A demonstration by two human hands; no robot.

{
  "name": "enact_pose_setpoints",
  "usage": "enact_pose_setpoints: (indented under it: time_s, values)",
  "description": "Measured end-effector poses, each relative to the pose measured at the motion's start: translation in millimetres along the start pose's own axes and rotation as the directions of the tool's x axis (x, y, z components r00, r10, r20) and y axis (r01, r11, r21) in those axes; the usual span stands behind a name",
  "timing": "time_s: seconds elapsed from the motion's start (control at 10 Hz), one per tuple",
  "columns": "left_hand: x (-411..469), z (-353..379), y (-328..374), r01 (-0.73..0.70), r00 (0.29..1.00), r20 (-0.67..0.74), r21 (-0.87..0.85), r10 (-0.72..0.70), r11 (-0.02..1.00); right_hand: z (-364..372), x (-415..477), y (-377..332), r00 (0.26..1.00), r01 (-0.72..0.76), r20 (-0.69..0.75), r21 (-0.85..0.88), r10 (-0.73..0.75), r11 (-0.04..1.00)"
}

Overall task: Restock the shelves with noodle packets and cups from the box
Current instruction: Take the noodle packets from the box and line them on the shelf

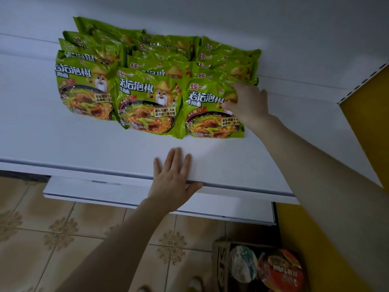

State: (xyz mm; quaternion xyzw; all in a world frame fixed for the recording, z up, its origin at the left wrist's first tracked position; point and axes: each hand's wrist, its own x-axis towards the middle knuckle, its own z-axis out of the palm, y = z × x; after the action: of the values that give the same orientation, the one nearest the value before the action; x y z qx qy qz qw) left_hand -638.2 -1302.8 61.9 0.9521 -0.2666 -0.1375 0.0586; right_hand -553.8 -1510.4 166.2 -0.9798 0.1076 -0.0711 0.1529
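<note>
Three rows of green noodle packets (pixel 155 81), laid face up and overlapped front to back on the white shelf (pixel 63 140), set back from its front lip; printed faces forward, probably for easy reading from the aisle.

Front right packet (pixel 206 114): foremost in its row, flat on the shelf, touching its neighbour on the left. Held at the upper right corner by the right hand (pixel 247 102), thumb (pixel 228 106) on the printed face, fingers (pixel 237 86) curled over the top edge, foil pinched between. Bulk of the packet left of and below the fingers. Judged purpose of the grip: squaring the packet with its row.

Left hand (pixel 172 178): flat on the shelf's front edge, fingers straight and spread, holding nothing, thumb down over the lip; likely a brace for the reach.

On the tiled floor (pixel 63 239), lower right: open cardboard box (pixel 221 262), two noodle cups (pixel 282 270) showing, lids up, not yet shelved.

Lower shelf (pixel 105 192) beneath; yellow side panel (pixel 368 133) at right.
</note>
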Motion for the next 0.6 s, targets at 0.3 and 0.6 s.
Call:
enact_pose_setpoints:
  time_s: [0.3,0.6]
  values:
    - [-0.3,4.2,-1.3,0.018,0.999,-0.032,0.004,-0.018,1.000,9.1,3.9,-1.7,0.999,0.021,0.042,-0.164,-0.014,0.986]
    - [-0.6,3.0,0.0,0.008,1.000,-0.020,0.026,-0.007,1.000,8.7,-1.5,-0.6,0.999,0.033,-0.014,-0.164,-0.036,0.986]
